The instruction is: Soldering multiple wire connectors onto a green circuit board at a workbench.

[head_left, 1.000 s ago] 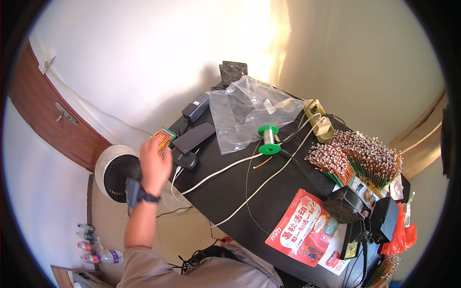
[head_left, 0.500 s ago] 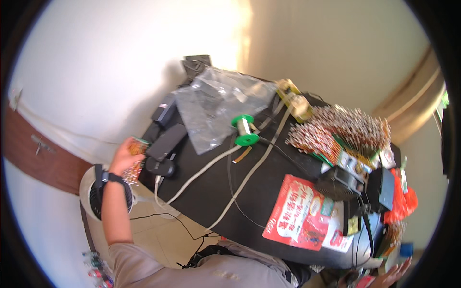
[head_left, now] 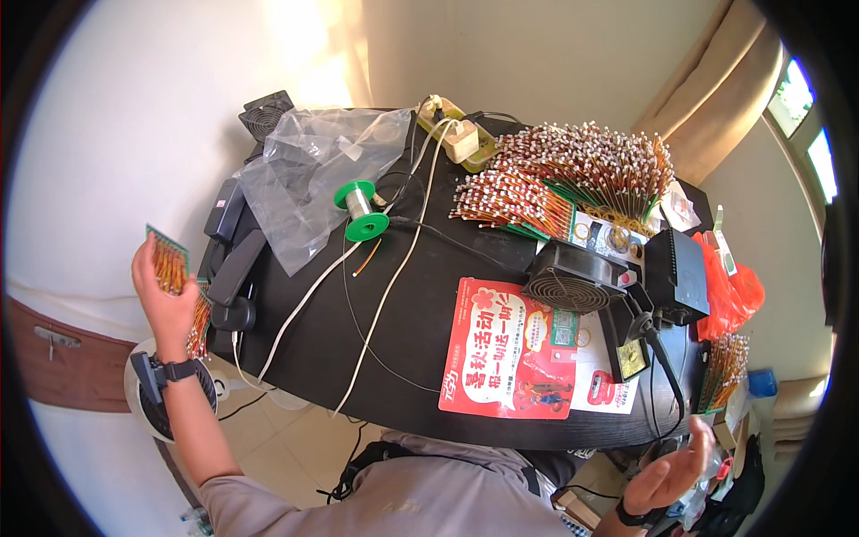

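right hand has come into fuller view, loosely open, beside the table; left hand pinches a wired board. a fan stands before the wire bundles.

Bright daylight, warm glare on the wall, dark fisheye vignette.

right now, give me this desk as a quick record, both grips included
left grip: closed on a green-edged bundle of orange wires
right grip: open, nothing visibly held, by the near edge of the desk
desk middle: green-flanged wire spool
back left: clear plastic bag
back right: large pile of white-tipped wires
front right: red printed sheet, black fan near its far right corner
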A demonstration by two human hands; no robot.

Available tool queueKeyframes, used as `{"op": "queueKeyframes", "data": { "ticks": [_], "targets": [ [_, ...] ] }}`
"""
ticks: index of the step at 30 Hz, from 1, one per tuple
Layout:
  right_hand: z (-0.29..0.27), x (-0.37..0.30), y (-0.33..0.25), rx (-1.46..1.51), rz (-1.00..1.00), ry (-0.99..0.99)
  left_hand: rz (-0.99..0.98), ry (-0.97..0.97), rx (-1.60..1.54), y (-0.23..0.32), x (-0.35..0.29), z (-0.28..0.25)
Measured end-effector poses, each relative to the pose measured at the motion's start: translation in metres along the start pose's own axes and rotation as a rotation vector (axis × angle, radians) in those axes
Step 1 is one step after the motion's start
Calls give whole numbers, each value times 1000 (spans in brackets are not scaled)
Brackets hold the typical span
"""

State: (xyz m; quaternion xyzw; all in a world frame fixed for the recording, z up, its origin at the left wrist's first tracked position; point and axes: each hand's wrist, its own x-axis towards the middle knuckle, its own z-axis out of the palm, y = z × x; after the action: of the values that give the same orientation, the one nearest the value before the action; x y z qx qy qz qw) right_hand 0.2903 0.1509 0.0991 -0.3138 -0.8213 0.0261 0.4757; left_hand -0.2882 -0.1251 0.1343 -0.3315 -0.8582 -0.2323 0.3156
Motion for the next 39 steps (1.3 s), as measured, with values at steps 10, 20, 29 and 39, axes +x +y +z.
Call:
{"op": "queueKeyframes", "data": {
  "ticks": [10,20,29,39],
  "targets": [
    [56,-24,-10,709,772,21,721,-758,-761,269,-109,32],
    [80,30,8,1105,1301,270,705,-908,-738,320,-149,72],
    [62,-8,20,390,782,303,669,-847,-696,319,-166,81],
    [91,-25,40,-84,193,-41,681,-786,-674,317,-173,81]
  ]
}}
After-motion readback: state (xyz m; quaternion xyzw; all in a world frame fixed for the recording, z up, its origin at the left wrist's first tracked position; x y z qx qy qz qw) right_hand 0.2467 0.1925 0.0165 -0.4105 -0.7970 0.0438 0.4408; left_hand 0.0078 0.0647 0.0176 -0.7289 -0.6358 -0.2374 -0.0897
